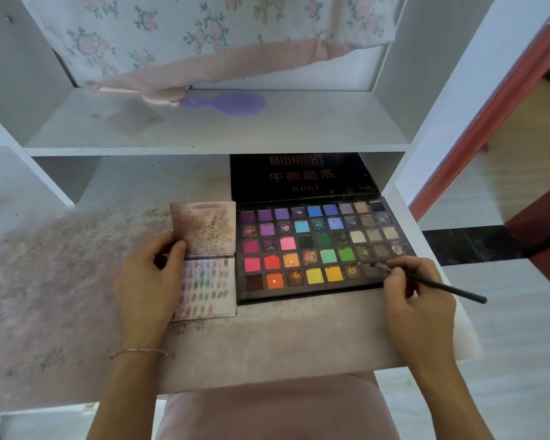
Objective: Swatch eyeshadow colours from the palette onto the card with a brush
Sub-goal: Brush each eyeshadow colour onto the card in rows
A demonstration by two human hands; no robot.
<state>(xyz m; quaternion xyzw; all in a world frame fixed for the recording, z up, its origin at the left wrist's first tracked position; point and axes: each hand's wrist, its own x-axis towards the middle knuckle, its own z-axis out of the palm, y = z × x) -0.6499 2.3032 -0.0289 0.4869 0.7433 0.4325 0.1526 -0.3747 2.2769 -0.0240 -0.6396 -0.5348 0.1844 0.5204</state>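
Head view. Open eyeshadow palette [324, 246] lies flat on the tabletop [267, 338], right of centre; black lid [302, 176] tilted back, printed "MIDNIGHT" in red. Pans in rows: purples and blues at the far side, pinks, reds, greens in the middle, oranges and yellows nearest the person.

Card [205, 258] lies directly left of the palette, edges touching or nearly so. Far half smudged brown-pink with dark specks; near half carries rows of small pale swatches.

Left hand [146, 281] rests on the card's left edge, thumb curled onto the card near its fold and fingers bent at the edge, pinning it in place. Thin bracelet [140, 351] on that wrist.

Right hand [416, 300] pinches a thin black brush [438, 285] between thumb and fingers. Brush tip sits over the dark pan in the near right corner of the palette; contact with the powder cannot be confirmed. Handle points out to the right.

Shelf [267, 131] above the tabletop holds a purple hairbrush [229, 103]. Floral cloth [204, 30] hangs behind it.
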